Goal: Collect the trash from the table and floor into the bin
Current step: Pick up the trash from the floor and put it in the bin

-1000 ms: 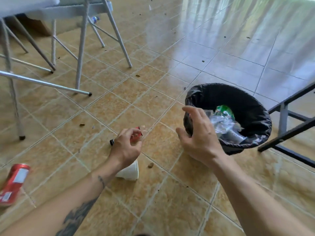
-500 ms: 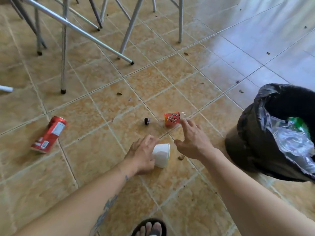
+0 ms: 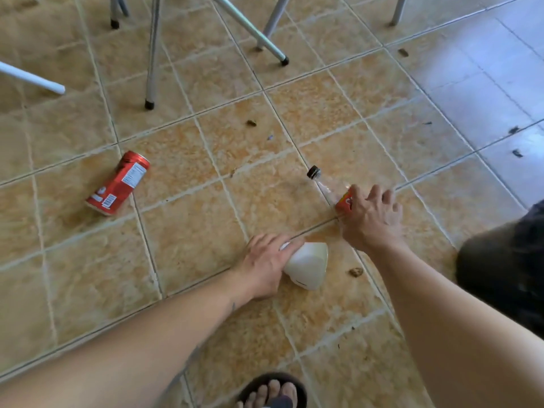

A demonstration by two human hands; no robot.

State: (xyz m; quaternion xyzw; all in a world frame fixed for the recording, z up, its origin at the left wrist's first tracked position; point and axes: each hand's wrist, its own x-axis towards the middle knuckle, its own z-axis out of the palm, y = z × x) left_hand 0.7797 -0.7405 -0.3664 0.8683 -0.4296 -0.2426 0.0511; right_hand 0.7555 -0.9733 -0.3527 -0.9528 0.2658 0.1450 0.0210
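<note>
Trash remains on the floor: left hand (image 3: 262,266) wraps its grip round a white cup (image 3: 307,265), right hand (image 3: 372,217) closes on a clear bottle (image 3: 329,191). Red can (image 3: 117,184) lies untouched at ten o'clock; bin (image 3: 506,266) sits at three.

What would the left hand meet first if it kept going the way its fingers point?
The left hand already touches the white cup lying on the floor; that comes first. Beyond it, probably a small brown scrap.
</note>
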